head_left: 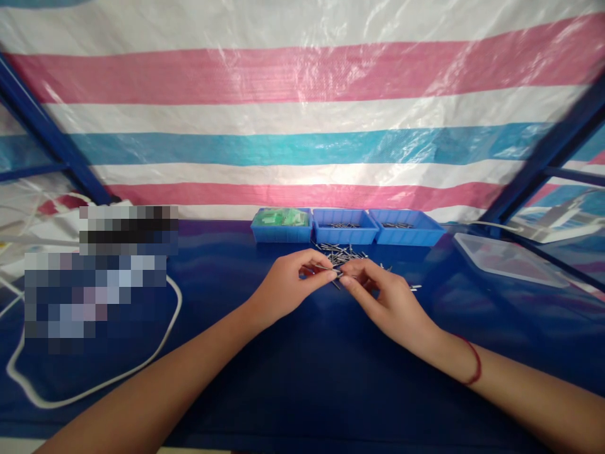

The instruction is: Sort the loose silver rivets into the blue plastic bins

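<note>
Both hands meet at the middle of the blue table, just in front of a loose pile of thin dark metal pins [343, 253]. Thumb and fingers of my left hand [288, 284] are pinched on a thin metal pin [334, 271]. My right hand [385, 296], with a dark red cord at the wrist, is also closed in a pinch at the pin's other end. Whether a second small part sits between the right fingertips is too small to tell. A few small metal pieces [416, 287] lie just right of the right hand.
Behind the pile stand three blue bins: one with green packets [283, 217], a middle one [352, 236] and a right one [416, 238] with metal pins. A clear plastic lid [508, 261] lies at right. A white cable [177, 309] loops beside a blurred-out area at left.
</note>
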Demonstrator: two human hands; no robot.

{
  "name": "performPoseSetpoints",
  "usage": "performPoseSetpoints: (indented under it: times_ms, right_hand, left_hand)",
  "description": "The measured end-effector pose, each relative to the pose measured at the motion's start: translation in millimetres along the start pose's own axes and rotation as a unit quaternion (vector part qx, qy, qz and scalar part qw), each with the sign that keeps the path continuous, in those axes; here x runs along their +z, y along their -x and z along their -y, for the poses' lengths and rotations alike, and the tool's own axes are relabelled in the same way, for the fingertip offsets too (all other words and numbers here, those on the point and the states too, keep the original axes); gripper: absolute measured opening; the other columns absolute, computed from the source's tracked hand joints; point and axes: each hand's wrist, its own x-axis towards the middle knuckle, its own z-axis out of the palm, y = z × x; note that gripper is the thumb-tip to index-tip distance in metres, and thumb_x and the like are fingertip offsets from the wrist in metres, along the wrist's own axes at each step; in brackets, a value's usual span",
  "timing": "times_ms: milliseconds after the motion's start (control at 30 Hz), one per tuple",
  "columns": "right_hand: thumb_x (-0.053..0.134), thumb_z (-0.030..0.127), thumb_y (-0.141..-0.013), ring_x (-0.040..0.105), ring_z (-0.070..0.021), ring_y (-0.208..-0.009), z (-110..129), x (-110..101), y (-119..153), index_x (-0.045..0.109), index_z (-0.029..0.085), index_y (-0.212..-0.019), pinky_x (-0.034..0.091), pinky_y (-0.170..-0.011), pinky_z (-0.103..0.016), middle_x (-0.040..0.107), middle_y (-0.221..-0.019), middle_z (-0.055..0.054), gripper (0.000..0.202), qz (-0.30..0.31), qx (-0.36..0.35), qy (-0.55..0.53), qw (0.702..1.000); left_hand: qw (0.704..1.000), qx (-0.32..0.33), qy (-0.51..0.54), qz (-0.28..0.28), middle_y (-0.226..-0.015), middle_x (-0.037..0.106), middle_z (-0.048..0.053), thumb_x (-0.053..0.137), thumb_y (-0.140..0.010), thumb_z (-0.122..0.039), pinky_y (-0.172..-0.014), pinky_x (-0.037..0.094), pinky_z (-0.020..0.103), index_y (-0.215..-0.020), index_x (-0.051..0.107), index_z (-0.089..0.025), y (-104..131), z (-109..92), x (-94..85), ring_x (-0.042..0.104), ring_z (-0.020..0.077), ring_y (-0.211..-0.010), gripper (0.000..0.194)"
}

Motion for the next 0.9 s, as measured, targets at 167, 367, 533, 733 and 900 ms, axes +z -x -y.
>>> performPoseSetpoints:
  times_ms: [167,367,533,733,900]
  right_hand:
    - [0.053,0.028,-0.088,0.057,-0.0116,-0.063,0.0,0.9,-0.1,0.059,0.019,-0.097,0.044,-0.06,-0.023,0.065,-0.082,-0.002,0.015,-0.007,-0.022,-0.002,1.0]
    - [0.049,0.032,-0.089,0.054,-0.0123,-0.063,-3.5,0.7,-1.3,0.061,0.018,-0.08,0.043,-0.058,-0.024,0.063,-0.074,-0.002,0.021,0.011,0.017,-0.057,0.998]
    - [0.05,0.034,-0.088,0.051,-0.0115,-0.06,-3.0,3.8,-1.7,0.061,0.017,-0.083,0.04,-0.054,-0.024,0.061,-0.073,-0.002,0.021,0.018,0.039,-0.093,0.995]
    - [0.052,0.033,-0.087,0.052,-0.0111,-0.061,-0.6,1.7,-2.0,0.059,0.017,-0.078,0.042,-0.055,-0.023,0.059,-0.071,-0.002,0.019,-0.008,0.035,-0.127,0.991]
    - [0.05,0.024,-0.085,0.05,-0.0112,-0.058,3.4,-9.0,-3.3,0.058,0.018,-0.077,0.04,-0.055,-0.024,0.058,-0.066,-0.001,0.013,-0.004,-0.071,0.027,0.997]
  left_hand:
    - [0.998,-0.026,0.06,0.011,-0.085,0.069,0.002,0.062,-0.079,-0.028,-0.074,0.049,0.025,-0.085,0.064,-0.016,1.9,1.3,6.8,0.064,0.0146,-0.079,0.013]
    - [0.995,-0.026,0.099,-0.013,-0.083,0.069,0.001,0.06,-0.081,-0.029,-0.073,0.049,0.023,-0.088,0.064,-0.017,1.9,2.0,11.2,0.065,0.013,-0.077,0.014]
    - [0.996,-0.012,0.076,-0.034,-0.08,0.068,0.0,0.061,-0.082,-0.032,-0.072,0.048,0.022,-0.085,0.064,-0.017,3.6,0.8,10.6,0.063,0.0123,-0.076,0.015]
    - [0.995,-0.009,0.086,-0.043,-0.084,0.068,0.002,0.061,-0.081,-0.031,-0.075,0.049,0.023,-0.086,0.064,-0.016,1.1,4.2,10.7,0.064,0.0136,-0.079,0.016]
    - [0.998,-0.009,0.064,-0.016,-0.085,0.068,0.003,0.059,-0.082,-0.032,-0.075,0.049,0.025,-0.087,0.063,-0.016,0.5,5.4,13.1,0.064,0.0147,-0.081,0.017]
